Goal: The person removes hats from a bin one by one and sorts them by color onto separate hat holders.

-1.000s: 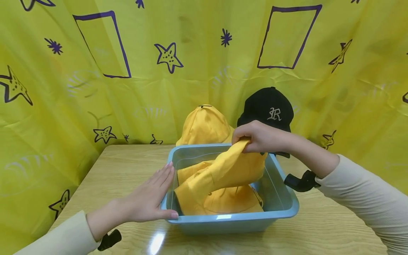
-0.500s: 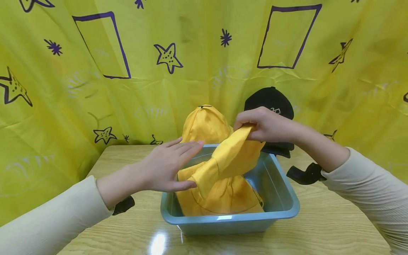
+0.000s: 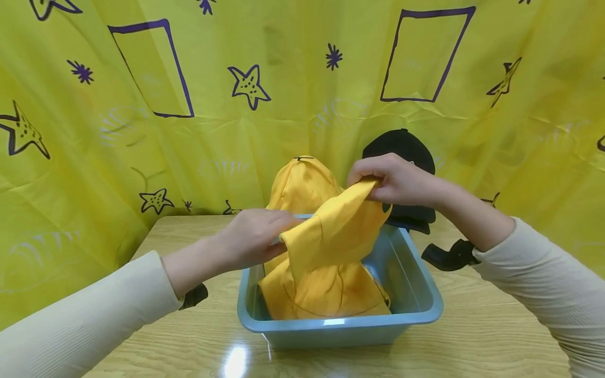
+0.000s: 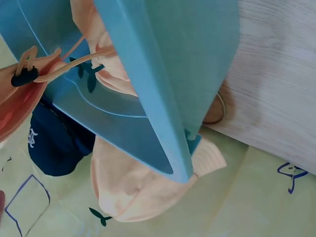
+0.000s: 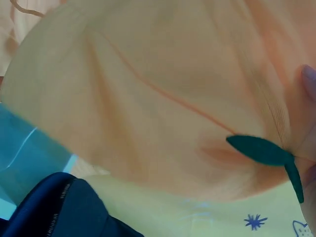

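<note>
Table [image 3: 491,325]: light wood, grain running roughly crosswise; surface glossy, one bright glare patch at front, left of centre. Blue tub [image 3: 331,325] rests directly on it, upright, right of centre, long rim facing front. At the rear, yellow hat [image 3: 302,184] stands behind the tub, black cap [image 3: 399,147] right of it; contact with table hidden for both. Left wrist view: brown round-edged piece [image 4: 215,109] on table near rear edge, just beside tub wall, mostly hidden; identity unclear.
</note>
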